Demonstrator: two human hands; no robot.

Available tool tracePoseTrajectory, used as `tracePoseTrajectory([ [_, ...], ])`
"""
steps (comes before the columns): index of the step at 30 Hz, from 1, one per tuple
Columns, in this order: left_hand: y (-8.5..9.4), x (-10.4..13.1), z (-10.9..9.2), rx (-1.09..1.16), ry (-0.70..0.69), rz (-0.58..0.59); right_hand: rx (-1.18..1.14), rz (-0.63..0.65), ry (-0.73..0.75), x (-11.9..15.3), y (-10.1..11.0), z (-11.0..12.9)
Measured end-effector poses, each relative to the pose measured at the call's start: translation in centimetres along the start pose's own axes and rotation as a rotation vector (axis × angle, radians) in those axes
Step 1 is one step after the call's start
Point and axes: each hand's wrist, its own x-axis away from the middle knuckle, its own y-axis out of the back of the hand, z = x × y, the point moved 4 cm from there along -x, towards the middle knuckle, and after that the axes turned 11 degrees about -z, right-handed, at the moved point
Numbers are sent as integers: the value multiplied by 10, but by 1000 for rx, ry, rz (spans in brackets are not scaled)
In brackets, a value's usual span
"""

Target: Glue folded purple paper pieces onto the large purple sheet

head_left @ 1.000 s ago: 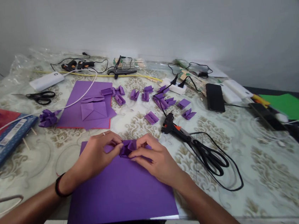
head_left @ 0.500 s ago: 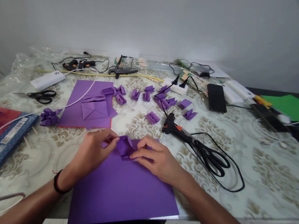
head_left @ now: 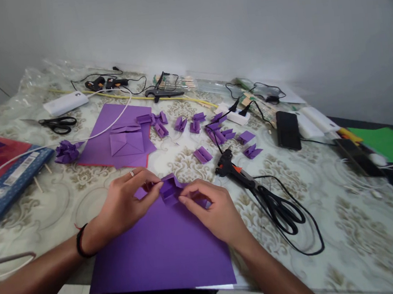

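Note:
A small folded purple paper piece (head_left: 170, 190), shaped like an open box, is held between both hands above a large purple sheet (head_left: 162, 253). My left hand (head_left: 131, 196) pinches its left edge with thumb and forefinger. On the right side, the thumb and fingertips of my right hand (head_left: 213, 206) close on its edge. Beyond the hands lie several small folded purple pieces (head_left: 203, 154) on the patterned tablecloth. A larger folded purple paper (head_left: 127, 143) rests on another purple sheet (head_left: 108, 113) at the back left.
A black glue gun (head_left: 232, 169) and black-handled scissors (head_left: 280, 208) lie to the right, with a cord looping round them. More scissors (head_left: 59, 125), a crumpled purple paper (head_left: 67, 151) and a blue packet (head_left: 13, 180) are at left. A power strip (head_left: 235, 115) and phone (head_left: 288, 130) lie farther right.
Both hands and the paper piece have shifted slightly right. My right hand's fingers have moved up along the piece's right side. The whole view has also shifted a little.

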Motion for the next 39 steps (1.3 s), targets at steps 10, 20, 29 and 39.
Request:
tracePoseTrajectory([
  [10,-3,1,12,199,381,123,-353,-72,-330,0,0,-15],
  [20,-20,10,22,442,641,244,-336,-95,-352,-2,-1,-17],
  [29,-28,14,18,324,537,310,-242,-123,-292,3,-8,-24],
  [39,-26,11,19,436,556,218,-325,-178,-295,-1,-3,-15],
])
